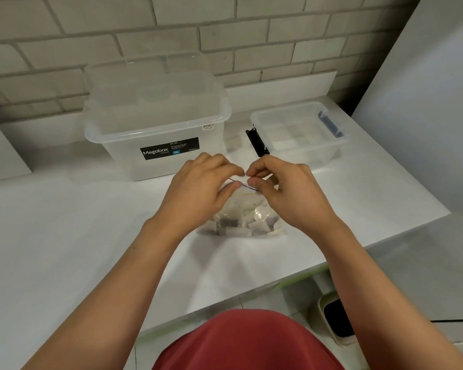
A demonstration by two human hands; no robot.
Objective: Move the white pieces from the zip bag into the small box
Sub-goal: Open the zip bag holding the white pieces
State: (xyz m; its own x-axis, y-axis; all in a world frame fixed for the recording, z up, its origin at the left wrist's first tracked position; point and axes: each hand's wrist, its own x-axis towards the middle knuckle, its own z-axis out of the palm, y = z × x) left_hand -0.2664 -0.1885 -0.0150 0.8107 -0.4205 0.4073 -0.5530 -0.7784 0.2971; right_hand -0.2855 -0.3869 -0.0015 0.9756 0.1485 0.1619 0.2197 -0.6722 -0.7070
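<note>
Clear plastic zip bag (247, 217) of small white pieces (257, 225): on white surface (78, 236). Left hand (198, 188), right hand (289, 193): each grip pinches the bag's top edge. Small clear plastic box (300, 134): open, beyond right hand, near large clear storage tub (155, 129).

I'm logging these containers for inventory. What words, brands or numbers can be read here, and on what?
"Megabox": on the black label on the large clear box.
"STORAGE": small, just under it, barely legible.
"12L": on a blue patch of the same label, probably.
Other print on that label: too small to read.
The white sticker on the box rim: too small to read.
On the small box and zip bag: no text visible.
</note>
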